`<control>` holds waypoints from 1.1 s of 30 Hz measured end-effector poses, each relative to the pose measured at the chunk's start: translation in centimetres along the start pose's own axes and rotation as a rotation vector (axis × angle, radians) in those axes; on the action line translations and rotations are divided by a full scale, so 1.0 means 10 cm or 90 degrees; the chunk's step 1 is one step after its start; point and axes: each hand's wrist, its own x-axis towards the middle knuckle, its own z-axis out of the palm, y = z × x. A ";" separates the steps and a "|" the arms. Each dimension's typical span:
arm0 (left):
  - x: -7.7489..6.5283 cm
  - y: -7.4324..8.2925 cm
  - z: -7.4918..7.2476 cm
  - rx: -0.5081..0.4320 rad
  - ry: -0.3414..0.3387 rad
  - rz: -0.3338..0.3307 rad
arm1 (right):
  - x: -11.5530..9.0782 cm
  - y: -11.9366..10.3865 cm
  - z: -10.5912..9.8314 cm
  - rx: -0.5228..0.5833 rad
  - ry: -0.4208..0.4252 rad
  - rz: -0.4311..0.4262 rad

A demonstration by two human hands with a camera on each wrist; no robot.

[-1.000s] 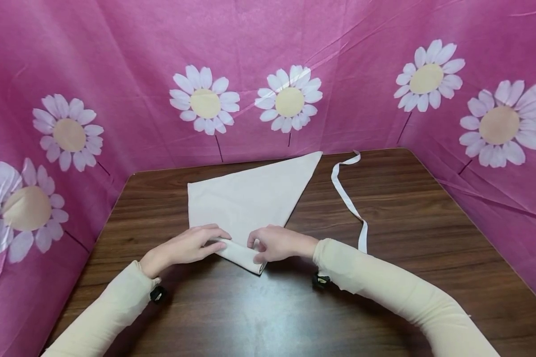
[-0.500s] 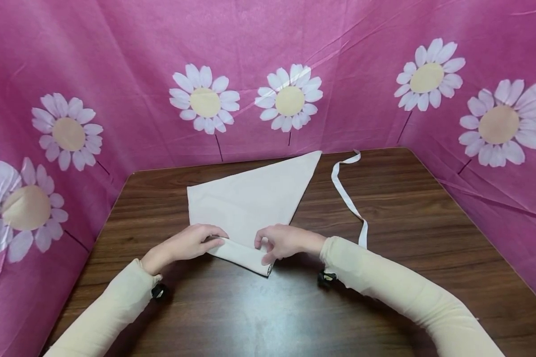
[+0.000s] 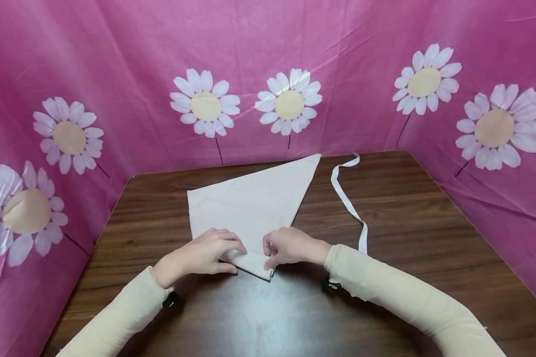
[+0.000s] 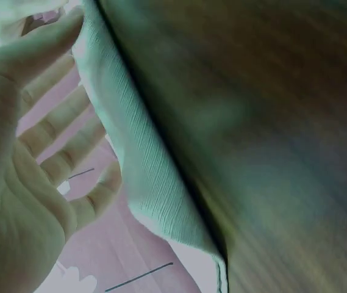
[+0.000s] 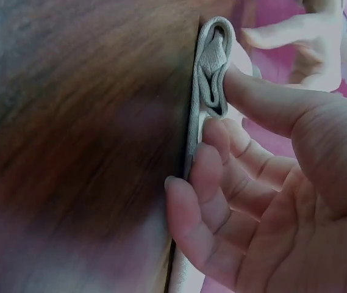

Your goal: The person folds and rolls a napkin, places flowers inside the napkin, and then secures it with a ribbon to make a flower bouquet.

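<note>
A cream cloth (image 3: 250,210) lies on the wooden table, its near edge turned into a flattened roll (image 3: 255,263). My left hand (image 3: 205,253) lies over the left part of the roll, fingers extended on its far side and thumb towards the near side. In the left wrist view, the spread fingers (image 4: 72,155) run along the cloth's edge. At the roll's right end, my right hand (image 3: 295,246) pinches it between thumb and curled fingers. The right wrist view shows the coiled layers of the roll's end (image 5: 213,61) beside the thumb.
A narrow white ribbon (image 3: 346,198) lies in a wavy line on the table (image 3: 429,238), right of the cloth, partly hidden by the right sleeve. A pink curtain with daisies (image 3: 250,39) surrounds the table's back and sides.
The left hand has moved right along the roll, and its fingers have spread. The right hand has shifted slightly right and nearer with the roll's end.
</note>
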 end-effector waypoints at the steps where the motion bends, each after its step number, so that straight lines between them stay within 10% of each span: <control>1: 0.01 0.01 0.02 0.006 -0.003 0.001 | -0.01 0.00 0.00 -0.009 0.007 -0.003; 8: 0.06 -0.05 0.08 0.009 0.017 0.026 | -0.14 -0.03 -0.12 -0.059 0.103 -0.048; 33: 0.20 -0.03 -0.03 -0.133 -0.031 -0.067 | -0.28 -0.06 0.06 -0.009 0.091 -0.075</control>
